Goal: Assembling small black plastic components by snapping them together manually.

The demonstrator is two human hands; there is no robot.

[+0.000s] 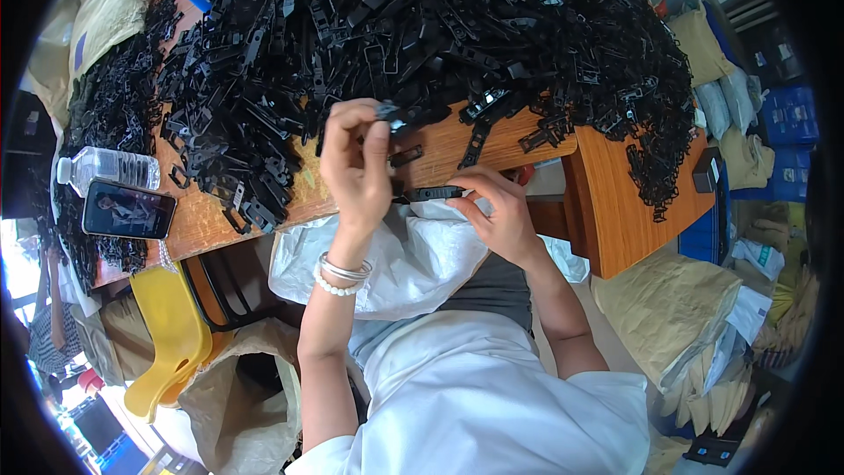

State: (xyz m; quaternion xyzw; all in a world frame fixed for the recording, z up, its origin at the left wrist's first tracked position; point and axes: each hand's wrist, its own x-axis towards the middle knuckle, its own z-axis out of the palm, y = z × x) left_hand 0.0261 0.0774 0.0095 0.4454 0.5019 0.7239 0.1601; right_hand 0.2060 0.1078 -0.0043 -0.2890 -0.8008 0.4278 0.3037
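Observation:
My left hand [356, 154] is raised over the table's front edge, its fingers pinching a small dark plastic part [392, 117] that is slightly blurred. Bracelets circle that wrist. Lower and to the right, my right hand [499, 211] grips a long black plastic clip [437, 193] between thumb and fingers. The clip lies level, pointing left, above a white plastic sack [387, 268] on my lap. Beyond both hands, a big heap of black plastic parts [413, 26] covers the wooden table [303, 193]. A few loose pieces sit close to the edge nearest me.
At the left, a clear bottle [114, 167] lies beside a phone [129, 209] with its screen lit. A yellow chair [163, 334] and an open sack [237, 405] stand below. Brown paper sacks [673, 308] and blue crates [789, 114] are at the right.

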